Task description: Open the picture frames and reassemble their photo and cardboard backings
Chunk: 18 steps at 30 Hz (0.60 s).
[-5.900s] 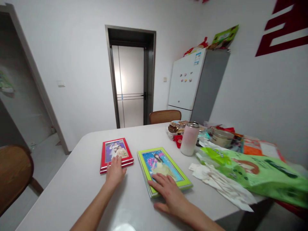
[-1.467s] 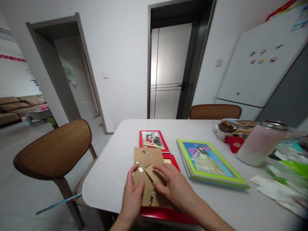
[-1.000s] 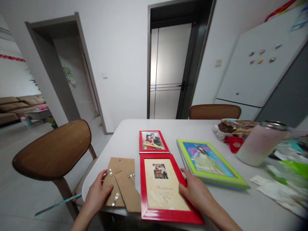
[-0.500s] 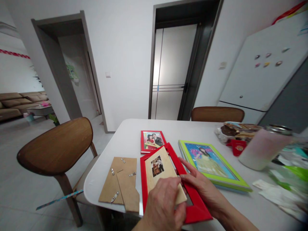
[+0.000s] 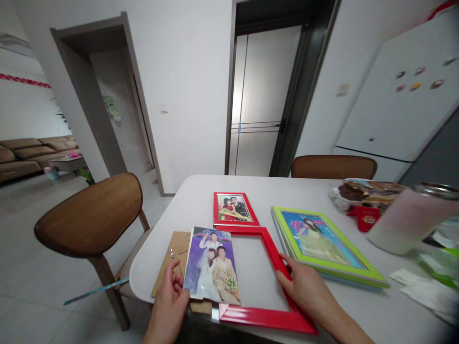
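Observation:
My left hand (image 5: 169, 300) is closed on the lower left edge of a wedding photo (image 5: 212, 267), its thumb at the border and its fingers curled. The photo's picture side faces up, with several figures on a purple background. It overlaps the left part of an empty red picture frame (image 5: 263, 315), whose left bar is hidden. My right hand (image 5: 304, 282) grips that frame by its right bar, fingers over the edge. Under the photo and beside my left hand lies a brown backing board (image 5: 182, 262) with metal clips, partly covered.
A smaller red framed photo (image 5: 234, 220) lies behind the empty frame. To the right are a green framed picture (image 5: 322, 241), a large pale pink cup (image 5: 405, 224), a red packet (image 5: 366, 218) and crumpled tissue (image 5: 419, 291). A wooden chair (image 5: 93, 215) stands left of the white table (image 5: 201, 191).
The light sheet with the small picture has flipped or left view; the wedding photo now shows. My left hand has moved left with it, and the frame lies flatter on the table.

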### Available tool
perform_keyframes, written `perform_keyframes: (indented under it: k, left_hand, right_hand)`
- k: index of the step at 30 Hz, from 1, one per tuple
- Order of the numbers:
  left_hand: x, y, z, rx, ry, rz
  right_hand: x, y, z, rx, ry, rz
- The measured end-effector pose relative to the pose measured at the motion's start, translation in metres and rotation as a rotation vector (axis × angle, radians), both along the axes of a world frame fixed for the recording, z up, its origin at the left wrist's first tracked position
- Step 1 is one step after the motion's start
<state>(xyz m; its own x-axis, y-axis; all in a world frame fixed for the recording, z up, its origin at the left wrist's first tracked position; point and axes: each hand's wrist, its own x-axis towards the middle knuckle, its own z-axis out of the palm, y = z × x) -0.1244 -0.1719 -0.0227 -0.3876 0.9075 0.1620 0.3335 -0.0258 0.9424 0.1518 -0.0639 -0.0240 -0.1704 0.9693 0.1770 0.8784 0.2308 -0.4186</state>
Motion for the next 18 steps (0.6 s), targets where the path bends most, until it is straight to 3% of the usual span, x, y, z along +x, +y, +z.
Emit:
perform_keyframes:
  k: [4,8,12,15,18]
  left_hand:
    - [-0.004,-0.001,-0.007,-0.062,0.225,-0.01]
    - [0.0,-0.004,0.004,-0.076,0.457,-0.029]
    - [0.022,-0.003,0.01,0.029,0.613,-0.146]
    - [0.04,0.004,0.007,0.087,0.679,-0.289]
    - [0.05,0.014,0.009,0.207,0.649,-0.319]
  right_hand:
    - [-0.002,-0.003,0.004,0.036,-0.069,0.032]
    - [-0.026,-0.008,0.01,0.067,0.225,0.096]
    - [-0.073,-0.012,0.009,-0.331,0.719,0.105]
    - [-0.101,-0.016,0.021,-0.61,1.079,0.199]
    - [-0.111,-0.024,0.045,-0.649,1.274,0.308]
